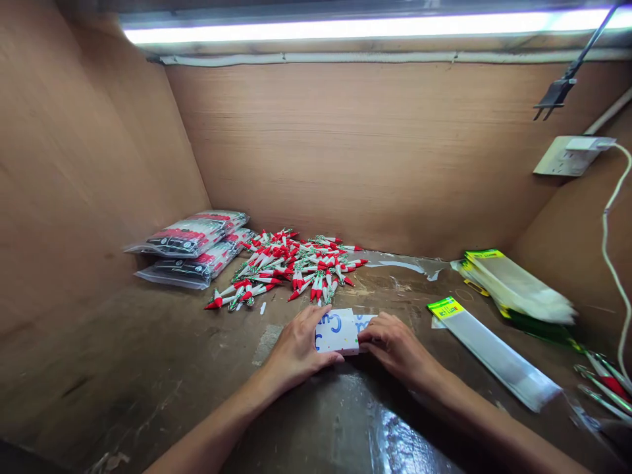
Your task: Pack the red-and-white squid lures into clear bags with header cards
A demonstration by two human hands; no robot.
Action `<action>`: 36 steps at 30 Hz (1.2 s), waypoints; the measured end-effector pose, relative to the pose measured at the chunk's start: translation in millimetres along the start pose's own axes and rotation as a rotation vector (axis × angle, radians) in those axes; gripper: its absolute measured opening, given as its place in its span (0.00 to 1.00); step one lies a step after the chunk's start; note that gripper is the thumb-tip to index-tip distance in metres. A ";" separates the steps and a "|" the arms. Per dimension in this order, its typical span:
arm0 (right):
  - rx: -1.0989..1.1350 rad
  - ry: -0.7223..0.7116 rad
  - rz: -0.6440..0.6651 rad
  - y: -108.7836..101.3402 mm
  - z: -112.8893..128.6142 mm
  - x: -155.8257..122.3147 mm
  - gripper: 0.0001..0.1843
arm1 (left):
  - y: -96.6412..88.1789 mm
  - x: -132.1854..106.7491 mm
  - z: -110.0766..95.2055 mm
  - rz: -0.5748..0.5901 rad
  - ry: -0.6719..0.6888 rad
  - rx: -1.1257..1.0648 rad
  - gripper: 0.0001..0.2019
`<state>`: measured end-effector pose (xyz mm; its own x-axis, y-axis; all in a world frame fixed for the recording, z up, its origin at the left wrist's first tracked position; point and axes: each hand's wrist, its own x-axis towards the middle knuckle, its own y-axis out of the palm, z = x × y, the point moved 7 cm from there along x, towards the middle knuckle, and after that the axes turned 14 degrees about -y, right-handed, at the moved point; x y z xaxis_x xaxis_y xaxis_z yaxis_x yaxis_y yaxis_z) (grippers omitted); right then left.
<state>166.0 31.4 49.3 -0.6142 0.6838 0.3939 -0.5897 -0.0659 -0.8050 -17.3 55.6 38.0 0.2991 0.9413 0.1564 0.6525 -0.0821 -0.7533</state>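
Note:
A small white cardboard box with blue lettering and coloured dots rests at the front middle of the table. My left hand is wrapped round its left end, thumb along the near side and fingers on the far side. At the right end, my right hand grips a printed flap with bent fingers. Those fingertips partly hide the flap, and what is inside the box does not show. Just beyond lies a loose heap of red-and-white pens with green striped parts.
Filled clear bags are stacked at the left. To the right lie a long clear sleeve with a yellow-green header and a pile of similar sleeves. A black plug hangs above a wall socket. Wooden panels enclose the table.

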 end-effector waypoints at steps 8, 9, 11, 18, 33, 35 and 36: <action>0.055 -0.150 0.133 -2.9 -1.6 2.5 0.06 | 6.0 -3.2 0.7 0.062 0.015 -0.042 0.46; 0.081 -0.138 0.146 -7.2 -2.9 3.8 0.06 | 7.9 -3.7 1.8 0.061 0.008 -0.045 0.46; 0.135 -0.072 0.115 -21.2 -9.4 12.4 0.08 | 12.3 -5.1 3.8 0.065 0.000 -0.054 0.46; -0.098 -0.123 0.022 -25.9 -2.5 141.7 0.12 | 20.8 -10.7 4.9 0.105 -0.012 0.027 0.44; -0.681 -0.293 0.346 100.4 19.7 353.0 0.16 | 27.5 -17.4 11.9 0.154 -0.002 0.098 0.47; -0.702 -0.313 0.379 109.7 20.6 361.3 0.16 | 30.2 -18.0 13.3 0.168 0.001 0.095 0.46; -0.708 -0.327 0.402 114.7 21.4 364.7 0.16 | 31.6 -18.3 13.6 0.177 0.002 0.092 0.46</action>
<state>-136.9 257.7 110.1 -0.8889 0.4562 0.0415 0.1010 0.2836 -0.9536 -11.6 40.3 2.7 0.4049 0.9142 0.0175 0.5233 -0.2161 -0.8243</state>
